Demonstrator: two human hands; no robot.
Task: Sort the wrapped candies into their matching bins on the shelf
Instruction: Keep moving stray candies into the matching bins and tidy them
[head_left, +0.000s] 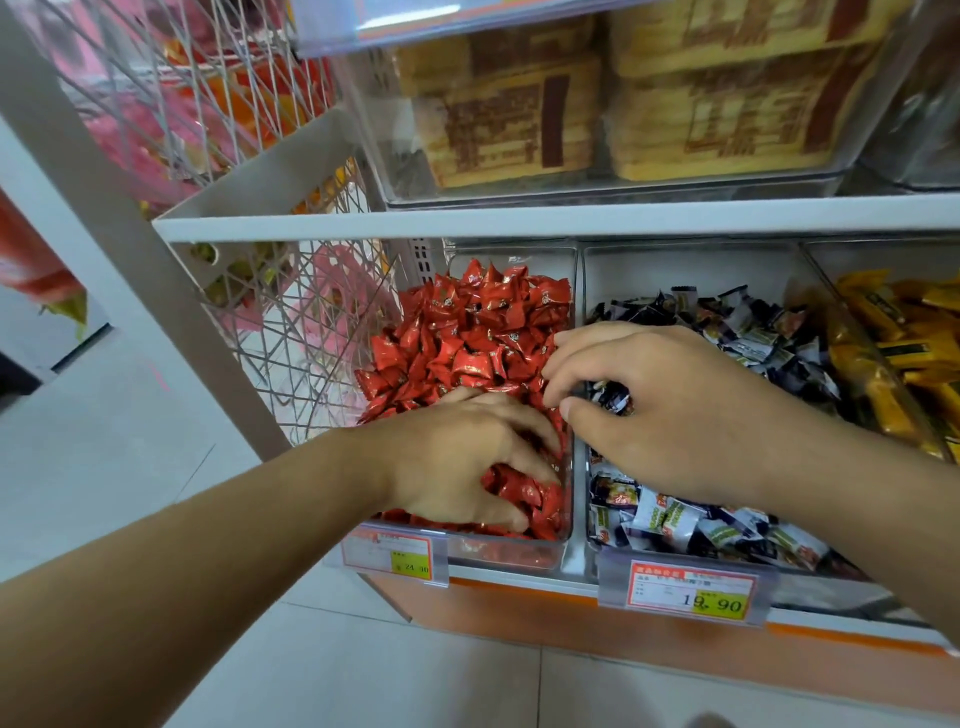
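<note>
Far left, a white wire-mesh side panel (291, 332) closes off the shelf end, pink and orange packets blurred behind it. Next along the lower shelf (519, 221), a clear bin (563, 519) heaped with red wrapped candies (467, 332); yellow price tag (395, 553) clipped to its front lip. Left hand (467, 457) is down in the near end of this bin, palm down, fingers curled into the red heap and partly buried; red wrappers show between them, grip closed on a clutch of the red candies. Right of the divider wall, a second clear bin (589, 270) of dark-and-white wrapped candies (753, 332), some with green or orange print; price tag (688, 592) in front reads 19.90. Right hand (670, 400) hovers over the wall between the two bins, its fingertips reaching across above the red heap, thumb and curled fingers pinching one dark-wrapped candy (613, 400) with an orange patch, held just above the divider, clear of either heap. Far right, a third bin with yellow-gold wrapped bars (904, 343), cut off by the frame edge. Upper shelf carries a clear box (597, 195) of tan packs with brown print. Pale tiled floor (363, 665) below, orange base panel under the shelf
</note>
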